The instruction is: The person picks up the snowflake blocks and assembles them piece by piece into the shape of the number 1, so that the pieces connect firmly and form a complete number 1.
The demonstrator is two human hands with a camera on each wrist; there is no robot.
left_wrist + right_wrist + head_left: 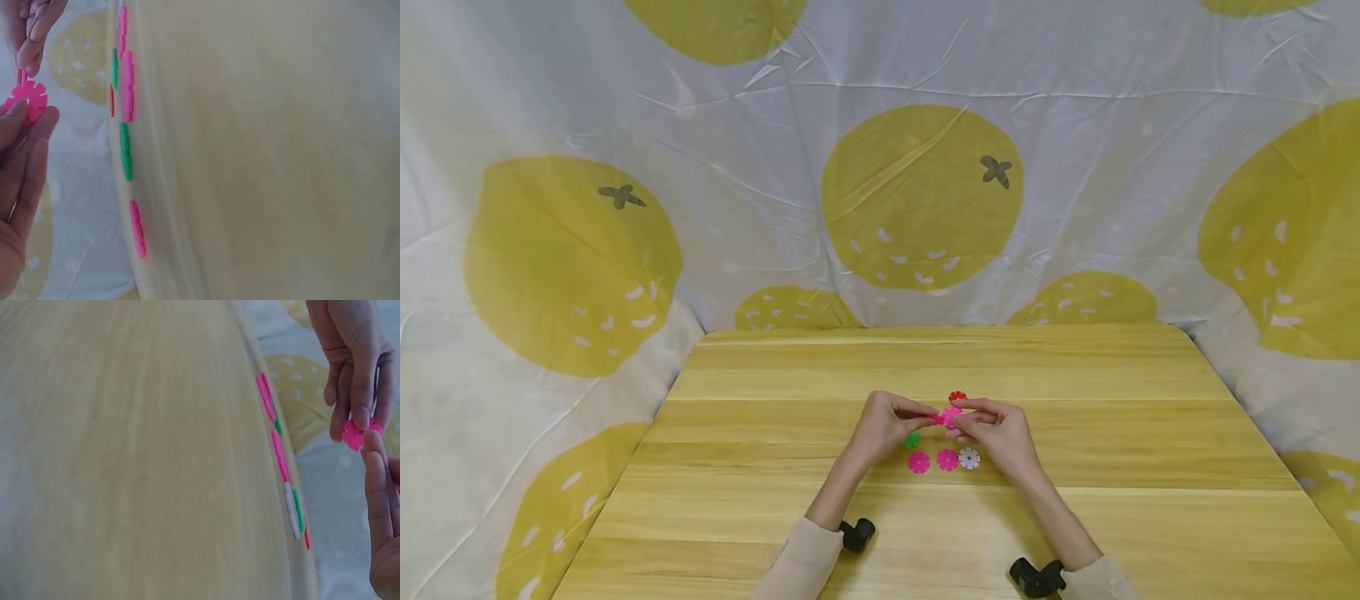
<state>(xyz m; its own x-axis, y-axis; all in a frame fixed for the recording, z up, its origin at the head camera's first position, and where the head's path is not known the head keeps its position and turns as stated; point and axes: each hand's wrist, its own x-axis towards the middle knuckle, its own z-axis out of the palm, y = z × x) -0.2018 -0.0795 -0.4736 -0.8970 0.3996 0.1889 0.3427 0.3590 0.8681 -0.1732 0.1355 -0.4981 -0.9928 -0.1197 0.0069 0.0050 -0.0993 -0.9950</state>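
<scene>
My left hand (883,425) pinches a pink notched plastic disc (28,100) between thumb and fingers. Facing it, my right hand (1003,433) pinches a second pink notched disc (952,416). The two discs meet edge to edge, held above the table; fingers hide whether their slots interlock. Below the hands, more notched discs lie flat: a green disc (912,439), a pink disc (918,462), another pink one and a white disc (969,457). Beyond the right fingertips lies a red disc (957,397).
The wooden table (737,467) extends on all sides of the hands. A white cloth with yellow lemon prints (917,200) hangs behind and beside it. Black wrist cameras (1036,577) sit at both sleeves, close above the tabletop.
</scene>
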